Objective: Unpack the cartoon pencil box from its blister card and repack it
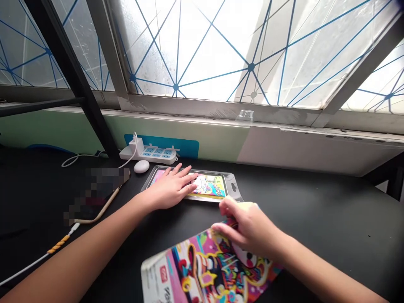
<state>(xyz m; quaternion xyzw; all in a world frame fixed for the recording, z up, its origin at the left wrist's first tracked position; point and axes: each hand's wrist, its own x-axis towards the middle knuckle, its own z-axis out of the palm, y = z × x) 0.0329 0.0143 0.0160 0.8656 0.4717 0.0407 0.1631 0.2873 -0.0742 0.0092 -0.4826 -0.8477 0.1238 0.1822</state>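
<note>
My left hand [172, 185] lies flat with fingers spread on a clear plastic blister package [232, 185] near the back of the black table. Inside the package, a colourful printed item [210, 186] shows to the right of my fingers. My right hand [248, 227] is closed on the edge of a brightly printed cartoon sheet [208, 269], thumb on the near side. The sheet is tilted in front of me, slightly blurred, and its lower part runs out of view. Whether it is card or a thin booklet I cannot tell.
A white power strip [158, 155] with a plugged-in charger stands against the wall. Beside it sits a white rounded object [141, 166]. On the left, a blurred-out device [101, 189] lies with a white cable [28, 269]. A black metal post [69, 71] rises at the left, before the window.
</note>
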